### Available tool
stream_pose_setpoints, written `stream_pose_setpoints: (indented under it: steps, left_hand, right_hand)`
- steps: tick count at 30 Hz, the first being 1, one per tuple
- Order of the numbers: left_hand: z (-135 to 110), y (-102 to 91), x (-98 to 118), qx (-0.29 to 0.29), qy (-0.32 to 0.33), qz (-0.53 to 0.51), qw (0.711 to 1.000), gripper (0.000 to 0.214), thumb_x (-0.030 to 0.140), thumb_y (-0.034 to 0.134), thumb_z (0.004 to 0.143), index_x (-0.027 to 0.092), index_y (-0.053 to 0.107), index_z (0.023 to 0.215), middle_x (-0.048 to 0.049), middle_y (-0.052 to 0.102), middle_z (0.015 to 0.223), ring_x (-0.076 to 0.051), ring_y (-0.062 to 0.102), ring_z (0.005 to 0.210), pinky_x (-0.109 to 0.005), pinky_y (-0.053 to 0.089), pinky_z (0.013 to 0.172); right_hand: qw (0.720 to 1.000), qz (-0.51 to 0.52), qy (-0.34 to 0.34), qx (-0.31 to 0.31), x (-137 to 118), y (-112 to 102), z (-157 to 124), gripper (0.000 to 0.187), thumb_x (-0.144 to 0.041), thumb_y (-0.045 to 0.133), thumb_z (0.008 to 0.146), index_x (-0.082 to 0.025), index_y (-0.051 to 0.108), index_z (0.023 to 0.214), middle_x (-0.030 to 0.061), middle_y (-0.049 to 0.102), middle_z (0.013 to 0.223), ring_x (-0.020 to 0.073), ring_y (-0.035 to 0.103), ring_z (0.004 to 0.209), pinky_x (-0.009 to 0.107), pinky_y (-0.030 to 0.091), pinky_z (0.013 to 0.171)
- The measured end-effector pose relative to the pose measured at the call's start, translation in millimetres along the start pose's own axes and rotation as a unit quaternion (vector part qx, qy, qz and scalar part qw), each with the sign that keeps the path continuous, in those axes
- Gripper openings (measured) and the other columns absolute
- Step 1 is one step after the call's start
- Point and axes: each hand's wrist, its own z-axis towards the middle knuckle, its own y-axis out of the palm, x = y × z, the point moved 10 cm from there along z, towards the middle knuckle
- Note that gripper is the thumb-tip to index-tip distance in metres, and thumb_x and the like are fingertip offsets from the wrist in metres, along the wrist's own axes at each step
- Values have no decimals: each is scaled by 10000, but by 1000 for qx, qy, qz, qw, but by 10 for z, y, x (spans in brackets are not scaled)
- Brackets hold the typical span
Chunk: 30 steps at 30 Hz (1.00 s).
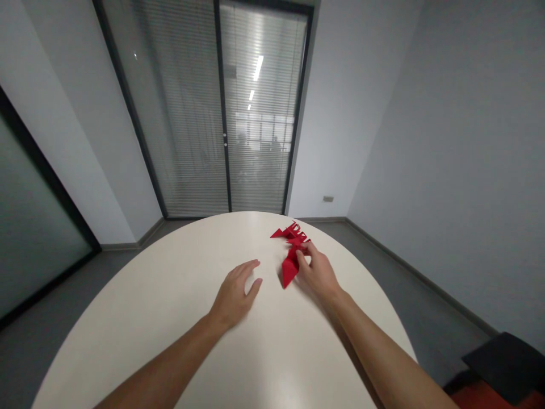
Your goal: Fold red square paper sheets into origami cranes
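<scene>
A round white table (pixel 162 295) fills the lower view. My left hand (pixel 235 292) lies flat on it, fingers stretched out and holding nothing. My right hand (pixel 317 271) pinches a folded red paper piece (pixel 290 269) between thumb and fingers, just right of the left hand. Beyond it, near the table's far edge, lie several more folded red paper pieces (pixel 292 233) in a small cluster.
Glass doors with blinds (pixel 221 108) stand behind the table, grey walls on both sides. A black seat or object (pixel 506 358) sits at the lower right beside the table, with something red under it.
</scene>
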Motion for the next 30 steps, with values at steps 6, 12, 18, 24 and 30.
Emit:
stream_pose_setpoints:
  steps: [6,12,18,24,30]
  left_hand:
    - [-22,-30,30,5,-52,-157,986,438,297,569,925,201,531,1350,-113,595,1390,-242,539,1299,-434,398,1131]
    - [3,103,52,-18,-56,-207,977,270,234,623,862,191,634,1129,-90,712,1165,-223,653,1074,-397,490,1010]
    - [27,121,-18,-14,-89,-262,961,158,243,610,854,187,654,994,-60,746,981,-192,688,909,-345,537,892]
    - [0,242,-42,-48,-129,-344,929,246,338,646,838,172,661,1019,-60,745,938,-188,688,826,-317,547,788]
    - [-20,335,17,-101,-142,-397,901,284,404,639,849,159,692,981,-72,744,896,-202,684,787,-332,551,753]
  right_hand:
    - [987,79,-110,-92,-626,345,-275,175,-332,440,995,-237,572,1061,42,731,962,185,684,837,281,494,716]
    - [975,176,-89,-100,-632,466,-326,158,-352,484,987,-232,575,1032,24,699,847,164,644,712,260,479,611]
    - [958,264,-66,-95,-579,515,-317,210,-416,523,981,-220,567,1041,20,656,823,167,619,727,265,477,611]
    - [933,336,-73,-109,-583,462,-317,316,-449,584,942,-238,554,1175,59,641,1021,170,607,773,284,504,665]
    - [902,391,-84,-162,-632,453,-325,281,-446,656,901,-222,617,1066,59,648,1003,181,613,844,293,498,718]
